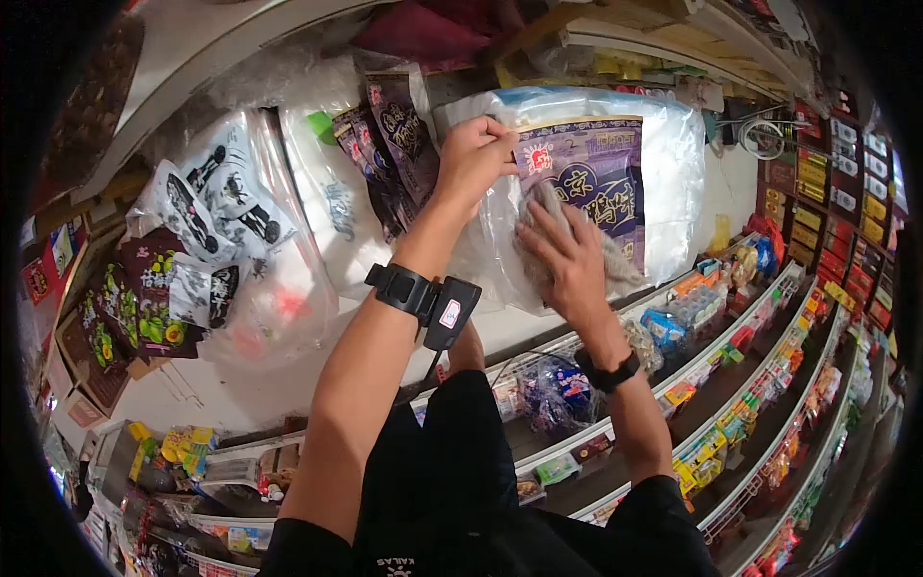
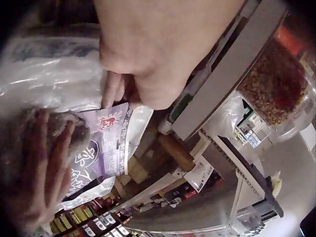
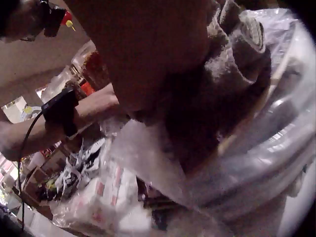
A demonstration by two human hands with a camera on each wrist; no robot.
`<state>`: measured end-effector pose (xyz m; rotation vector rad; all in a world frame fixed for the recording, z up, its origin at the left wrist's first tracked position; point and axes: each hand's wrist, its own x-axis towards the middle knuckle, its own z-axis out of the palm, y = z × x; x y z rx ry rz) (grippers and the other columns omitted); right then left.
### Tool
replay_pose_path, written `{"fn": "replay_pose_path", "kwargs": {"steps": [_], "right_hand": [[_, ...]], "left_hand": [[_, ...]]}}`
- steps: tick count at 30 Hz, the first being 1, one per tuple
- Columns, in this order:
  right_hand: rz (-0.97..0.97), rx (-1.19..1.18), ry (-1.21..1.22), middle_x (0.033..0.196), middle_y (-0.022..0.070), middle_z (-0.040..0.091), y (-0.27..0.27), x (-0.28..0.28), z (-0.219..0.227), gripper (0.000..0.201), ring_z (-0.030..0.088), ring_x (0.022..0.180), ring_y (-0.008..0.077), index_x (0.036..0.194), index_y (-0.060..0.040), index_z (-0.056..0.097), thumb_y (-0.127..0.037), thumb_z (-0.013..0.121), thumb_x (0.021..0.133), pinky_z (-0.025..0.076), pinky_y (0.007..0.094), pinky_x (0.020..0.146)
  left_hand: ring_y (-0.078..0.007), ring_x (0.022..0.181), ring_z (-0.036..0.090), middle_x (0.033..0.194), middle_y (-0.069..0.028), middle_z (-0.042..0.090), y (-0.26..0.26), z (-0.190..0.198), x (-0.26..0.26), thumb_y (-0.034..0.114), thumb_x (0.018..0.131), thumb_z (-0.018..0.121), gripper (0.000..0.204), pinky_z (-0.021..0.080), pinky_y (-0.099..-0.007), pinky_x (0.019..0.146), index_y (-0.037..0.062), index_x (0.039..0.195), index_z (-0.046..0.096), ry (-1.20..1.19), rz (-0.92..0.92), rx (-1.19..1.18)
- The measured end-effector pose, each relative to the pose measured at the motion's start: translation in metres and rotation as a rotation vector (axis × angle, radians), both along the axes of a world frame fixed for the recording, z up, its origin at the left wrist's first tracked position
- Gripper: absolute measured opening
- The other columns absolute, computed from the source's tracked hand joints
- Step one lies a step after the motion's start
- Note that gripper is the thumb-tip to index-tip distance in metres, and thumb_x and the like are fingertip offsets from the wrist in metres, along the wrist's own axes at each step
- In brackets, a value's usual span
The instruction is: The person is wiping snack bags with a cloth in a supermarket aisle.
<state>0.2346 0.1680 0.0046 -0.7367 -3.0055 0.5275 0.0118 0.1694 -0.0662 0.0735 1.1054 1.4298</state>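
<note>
The flat packet [image 1: 606, 181], purple with gold-edged dark lettering and a small red-and-white logo, lies on a clear plastic bag [image 1: 675, 188]. The left hand [image 1: 471, 165] pinches its edge; the right hand [image 1: 565, 255], fingers extended, presses a grey cloth [image 1: 620, 265] over it (hiding its lower left). The right wrist view is too dark to read.

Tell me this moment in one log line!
left hand: pinches purple packet | right hand: on grey cloth | cloth: over packet
</note>
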Motion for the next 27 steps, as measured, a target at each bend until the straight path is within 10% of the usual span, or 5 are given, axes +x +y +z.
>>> {"fn": "replay_pose_path", "kwargs": {"steps": [10, 19, 27], "right_hand": [[-0.088, -0.037, -0.004, 0.144, 0.0066, 0.064, -0.036, 0.107, 0.009, 0.056, 0.055, 0.124, 0.0392, 0.121, -0.0113, 0.076, -0.004, 0.076, 0.066, 0.044, 0.0505, 0.105], [-0.086, 0.172, 0.288, 0.138, 0.0105, 0.065, 0.061, -0.05, -0.011, 0.05, 0.057, 0.124, 0.0402, 0.121, -0.0096, 0.072, 0.005, 0.071, 0.073, 0.046, 0.0511, 0.105], [-0.451, 0.17, 0.194, 0.124, 0.0135, 0.07, 0.125, -0.028, -0.004, 0.053, 0.061, 0.106, 0.041, 0.119, -0.0077, 0.071, 0.003, 0.077, 0.067, 0.051, 0.0473, 0.095]], "left_hand": [[-0.0171, 0.088, 0.071, 0.102, -0.0108, 0.074, 0.004, 0.003, 0.016, 0.021, 0.101, 0.068, 0.023, 0.058, -0.0304, 0.079, -0.0013, 0.106, 0.067, 0.315, 0.041, -0.093], [-0.0111, 0.087, 0.068, 0.105, -0.0053, 0.074, -0.003, -0.002, 0.013, 0.027, 0.104, 0.067, 0.032, 0.056, -0.0275, 0.078, -0.0015, 0.118, 0.07, 0.371, -0.081, -0.021], [-0.0113, 0.083, 0.068, 0.103, -0.007, 0.073, -0.001, 0.0, 0.027, 0.023, 0.105, 0.065, 0.033, 0.058, -0.0276, 0.077, -0.0056, 0.121, 0.069, 0.391, 0.066, -0.057]]}}
